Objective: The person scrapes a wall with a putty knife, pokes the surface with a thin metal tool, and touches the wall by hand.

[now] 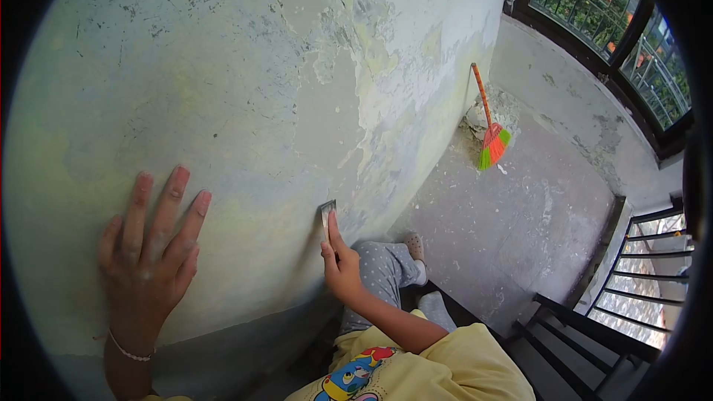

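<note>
My left hand [152,245] lies against the pale, blotchy wall [245,230] with its fingers spread, a thin bracelet at its wrist. My right hand [343,263] is wrapped round a small metal scraper [327,213], the index finger stretched along it. The scraper's wide end is at the wall, just below a bare grey patch [327,119] with flaking edges. Most of the scraper's lower part is hidden in my fingers.
An orange and green broom [492,141] leans at the far corner beside crumbled debris [475,115]. White specks lie on the grey floor [512,230]. Black railings [587,334] stand at lower right, and a dark-framed window [609,59] is at upper right.
</note>
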Motion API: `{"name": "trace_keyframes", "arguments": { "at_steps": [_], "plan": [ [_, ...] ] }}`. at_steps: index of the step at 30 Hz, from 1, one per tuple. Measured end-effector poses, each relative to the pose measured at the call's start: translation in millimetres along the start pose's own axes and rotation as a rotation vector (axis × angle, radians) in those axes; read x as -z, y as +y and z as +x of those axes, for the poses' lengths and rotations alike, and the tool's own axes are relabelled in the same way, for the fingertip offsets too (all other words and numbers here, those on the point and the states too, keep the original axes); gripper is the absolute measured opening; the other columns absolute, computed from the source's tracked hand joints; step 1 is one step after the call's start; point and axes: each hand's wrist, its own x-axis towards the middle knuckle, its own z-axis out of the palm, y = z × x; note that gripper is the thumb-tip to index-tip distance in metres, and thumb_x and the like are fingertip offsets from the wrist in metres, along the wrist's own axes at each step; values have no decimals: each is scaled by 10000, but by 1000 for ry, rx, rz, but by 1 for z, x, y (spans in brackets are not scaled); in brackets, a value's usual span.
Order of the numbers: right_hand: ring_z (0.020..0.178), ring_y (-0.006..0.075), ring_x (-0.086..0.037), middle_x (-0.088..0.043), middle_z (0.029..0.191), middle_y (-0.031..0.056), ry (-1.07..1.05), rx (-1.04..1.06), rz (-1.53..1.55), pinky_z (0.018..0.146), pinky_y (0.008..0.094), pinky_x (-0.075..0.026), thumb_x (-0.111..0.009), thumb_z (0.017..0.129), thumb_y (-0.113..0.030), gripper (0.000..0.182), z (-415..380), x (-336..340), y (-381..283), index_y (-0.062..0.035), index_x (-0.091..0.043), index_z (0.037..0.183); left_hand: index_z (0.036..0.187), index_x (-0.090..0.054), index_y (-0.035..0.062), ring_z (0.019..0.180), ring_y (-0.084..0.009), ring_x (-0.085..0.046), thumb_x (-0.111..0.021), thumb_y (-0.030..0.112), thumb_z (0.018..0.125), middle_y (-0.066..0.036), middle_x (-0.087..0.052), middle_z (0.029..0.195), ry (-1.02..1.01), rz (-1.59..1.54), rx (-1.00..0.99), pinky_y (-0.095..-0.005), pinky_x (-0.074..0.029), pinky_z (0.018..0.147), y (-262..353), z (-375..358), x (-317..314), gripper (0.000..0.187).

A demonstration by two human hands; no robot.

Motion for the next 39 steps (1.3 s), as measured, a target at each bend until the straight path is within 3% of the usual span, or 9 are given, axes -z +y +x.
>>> {"name": "trace_keyframes", "arguments": {
  "at_steps": [4, 11, 23, 25, 29, 31, 35, 37, 39],
  "plan": [
    [674, 101, -464, -521, 731, 43, 31, -111, 106, 680, 251, -450, -494, 1056, -211, 582, -4, 0, -7, -149, -293, 1599, 1454, -531, 285, 1484, -278, -323, -702, 288, 848, -8, -383, 1610, 9, -31, -6, -459, -354, 1067, 0, 0, -3, 629],
    [680, 132, -494, -576, 778, 106, 74, -53, 70, 700, 269, -469, -486, 1061, -219, 569, -6, -1, 5, -168, -301, 1597, 1464, -517, 272, 1493, -280, -315, -712, 277, 840, -12, -373, 1616, 19, -62, 6, -456, -351, 1082, 1, 0, -4, 654],
    [613, 325, -558, -586, 773, 189, -101, 171, -162, 658, 354, -489, -598, 995, -148, 622, 14, 31, 22, -175, -369, 1572, 1467, -514, 272, 1484, -278, -331, -711, 288, 839, -12, -386, 1609, -3, -73, -3, -442, -336, 1086, 2, -5, -2, 658],
    [742, 420, -625, -651, 874, 226, -162, 144, -302, 700, 416, -517, -597, 988, -145, 629, 16, 37, 28, -216, -372, 1571, 1464, -518, 272, 1482, -279, -334, -710, 286, 839, -12, -392, 1606, -8, -70, -5, -442, -337, 1084, 1, -6, -3, 654],
    [720, 428, -611, -652, 881, 231, -134, 191, -269, 680, 411, -513, -603, 986, -152, 640, 16, 29, 34, -196, -361, 1576, 1443, -543, 273, 1474, -277, -345, -710, 278, 835, -11, -408, 1597, -2, -75, -11, -439, -340, 1080, 2, -8, -7, 630],
    [656, 269, -592, -622, 779, 145, -107, 221, -186, 676, 331, -507, -569, 1017, -169, 622, 16, 24, 37, -122, -324, 1586, 1435, -551, 275, 1472, -272, -346, -711, 274, 833, -8, -412, 1595, 8, -79, -2, -437, -341, 1078, 4, -9, -8, 623],
    [586, 162, -528, -567, 730, 49, -121, 155, 120, 593, 285, -477, -514, 1063, -255, 613, 12, 23, 39, -100, -269, 1604, 1428, -558, 281, 1472, -252, -340, -736, 270, 813, 10, -412, 1594, 26, -92, 21, -429, -345, 1074, 5, -8, -10, 641],
    [535, 79, -418, -472, 706, -16, -270, -234, 657, 501, 237, -393, -473, 1083, -339, 633, 8, 32, 24, -104, -228, 1617, 1428, -558, 283, 1474, -246, -335, -746, 267, 806, 16, -413, 1593, 26, -97, 27, -428, -348, 1072, 6, -6, -9, 651],
    [580, 75, -439, -479, 718, -13, -288, -302, 794, 575, 233, -417, -461, 1085, -313, 605, 6, 42, 17, -105, -249, 1612, 1412, -564, 326, 1451, -181, -377, -726, 300, 827, 91, -451, 1564, 10, -87, 58, -363, -346, 1057, 6, -3, -3, 608]
  ]
}}
